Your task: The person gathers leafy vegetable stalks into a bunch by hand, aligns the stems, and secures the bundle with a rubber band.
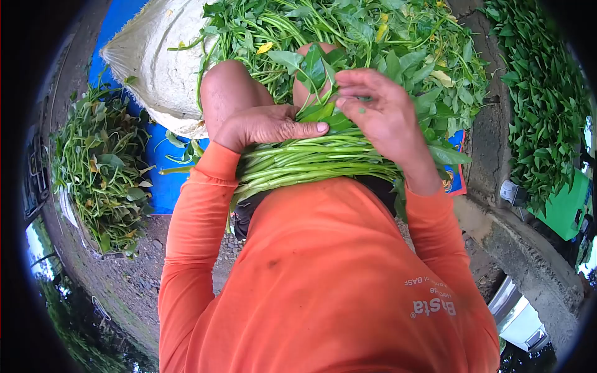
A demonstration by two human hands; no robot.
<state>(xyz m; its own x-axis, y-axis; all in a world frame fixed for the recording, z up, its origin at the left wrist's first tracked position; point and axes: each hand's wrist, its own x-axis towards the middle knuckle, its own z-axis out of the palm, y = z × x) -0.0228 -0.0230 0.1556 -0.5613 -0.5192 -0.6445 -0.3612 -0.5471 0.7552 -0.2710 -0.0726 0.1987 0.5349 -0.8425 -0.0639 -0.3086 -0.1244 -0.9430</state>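
Observation:
Across my lap lies a thick bundle of water spinach stems (311, 163), long, green and side by side. My left hand (267, 127) is closed over its upper edge, thumb stretched to the right and the other fingers hidden beneath leaves and stems. A leafy sprig (314, 71) rises just beyond that thumb. At the sprig's right side is my right hand (380, 105), its fingers loosely bent with gaps between them. A tiny scrap of leaf (362, 110) shows against this hand. Whether the fingertips touch the sprig is hard to see.
A large heap of loose water spinach (348, 31) spreads beyond my knees, beside a pale woven sack (168, 56) on a blue sheet (165, 186). More greens (102, 168) are piled at left. Another leafy pile (541, 93) lies right, past a concrete ledge (516, 242).

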